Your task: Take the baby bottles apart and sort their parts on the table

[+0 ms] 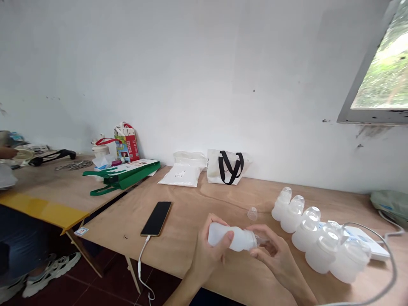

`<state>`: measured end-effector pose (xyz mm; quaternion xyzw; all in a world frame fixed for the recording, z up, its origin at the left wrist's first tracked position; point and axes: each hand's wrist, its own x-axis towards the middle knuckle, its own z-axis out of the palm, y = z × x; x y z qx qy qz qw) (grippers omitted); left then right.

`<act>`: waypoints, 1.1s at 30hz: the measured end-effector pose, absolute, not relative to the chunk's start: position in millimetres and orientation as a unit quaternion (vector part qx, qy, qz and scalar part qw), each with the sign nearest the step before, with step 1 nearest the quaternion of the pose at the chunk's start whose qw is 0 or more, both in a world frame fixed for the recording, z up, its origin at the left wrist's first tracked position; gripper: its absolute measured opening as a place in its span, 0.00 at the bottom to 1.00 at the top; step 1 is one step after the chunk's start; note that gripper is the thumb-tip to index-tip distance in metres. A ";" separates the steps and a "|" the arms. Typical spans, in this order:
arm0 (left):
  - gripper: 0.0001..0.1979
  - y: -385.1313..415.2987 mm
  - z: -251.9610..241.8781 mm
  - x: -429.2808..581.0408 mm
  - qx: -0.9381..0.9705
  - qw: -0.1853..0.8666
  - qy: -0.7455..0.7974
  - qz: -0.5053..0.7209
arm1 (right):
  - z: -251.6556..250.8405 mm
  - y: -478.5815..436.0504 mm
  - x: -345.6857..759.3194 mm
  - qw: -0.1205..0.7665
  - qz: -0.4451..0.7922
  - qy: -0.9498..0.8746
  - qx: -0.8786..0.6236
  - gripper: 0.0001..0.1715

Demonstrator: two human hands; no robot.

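1. My left hand (208, 248) wraps the waisted, frosted bottle (232, 238), at five o'clock in my view, tipped nearly level, narrow end toward three.
2. My right hand (277, 253) pinches around its collar (254, 240), beside a smooth clear tip (262, 241).
3. A clear domed cap (252, 213) sits between one and two o'clock from it on the grainy plywood table (188, 208).
4. Dome-topped bottles (304, 233) crowd three o'clock, tightening room there.
5. The table's front edge runs at seven; open plywood reaches toward the flat phone (157, 219) near ten and the white bag (213, 170) at twelve.
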<state>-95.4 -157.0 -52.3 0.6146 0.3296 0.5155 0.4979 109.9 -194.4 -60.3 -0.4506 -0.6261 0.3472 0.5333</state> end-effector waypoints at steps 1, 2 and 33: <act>0.18 -158.9 -53.2 -95.8 0.655 0.448 0.316 0.520 | -60.9 -193.7 107.6 0.531 0.350 -0.618 -0.462 0.20; 0.16 -161.0 -54.1 -95.7 0.696 0.394 0.296 0.522 | -62.2 -192.9 104.0 0.528 0.365 -0.602 -0.475 0.25; 0.20 -155.9 -59.4 -87.2 0.641 0.511 0.302 0.487 | -75.5 -182.9 98.3 0.467 0.470 -0.526 -0.533 0.45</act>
